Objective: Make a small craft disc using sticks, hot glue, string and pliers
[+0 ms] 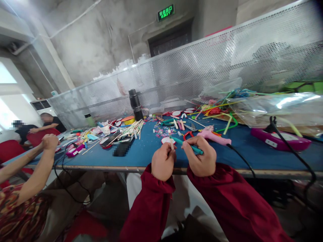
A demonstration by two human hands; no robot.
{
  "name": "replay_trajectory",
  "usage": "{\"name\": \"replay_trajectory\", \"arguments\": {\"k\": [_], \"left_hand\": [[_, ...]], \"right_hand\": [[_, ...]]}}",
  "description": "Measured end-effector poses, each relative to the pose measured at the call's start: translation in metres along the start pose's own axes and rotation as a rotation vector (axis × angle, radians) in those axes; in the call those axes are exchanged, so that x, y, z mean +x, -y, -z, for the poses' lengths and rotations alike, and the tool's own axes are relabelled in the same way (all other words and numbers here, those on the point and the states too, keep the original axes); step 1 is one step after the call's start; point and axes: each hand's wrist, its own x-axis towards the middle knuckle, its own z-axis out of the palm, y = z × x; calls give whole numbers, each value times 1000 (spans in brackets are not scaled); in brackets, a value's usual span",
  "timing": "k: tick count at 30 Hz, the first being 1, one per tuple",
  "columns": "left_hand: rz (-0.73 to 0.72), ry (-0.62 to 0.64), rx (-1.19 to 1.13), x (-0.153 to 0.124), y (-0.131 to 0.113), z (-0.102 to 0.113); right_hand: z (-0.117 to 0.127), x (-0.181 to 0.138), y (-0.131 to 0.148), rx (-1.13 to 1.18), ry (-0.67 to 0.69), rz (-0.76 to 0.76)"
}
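My left hand (163, 163) is closed around a thin pale stick (172, 142) that pokes up from my fist. My right hand (200, 156) grips a teal stick (186, 144), whose far end slants left toward the pale stick's tip. Both hands hover over the near edge of the blue table (148, 149), in dark red sleeves. A pink glue gun (213, 136) lies just beyond my right hand, its black cord (242, 158) trailing off the table edge.
Sticks, discs and coloured bits litter the table. A black bottle (135, 104) stands at the back by a perforated metal screen (202, 67). A plastic bag of coloured strips (264, 104) and a purple device (280, 139) sit right. A neighbour's clasped hands (49, 141) rest at left.
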Motion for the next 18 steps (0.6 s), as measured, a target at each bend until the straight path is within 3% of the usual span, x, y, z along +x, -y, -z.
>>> {"name": "replay_trajectory", "arguments": {"k": [18], "left_hand": [[1, 1, 21, 0, 1, 0]], "right_hand": [[2, 2, 5, -10, 6, 4]]}}
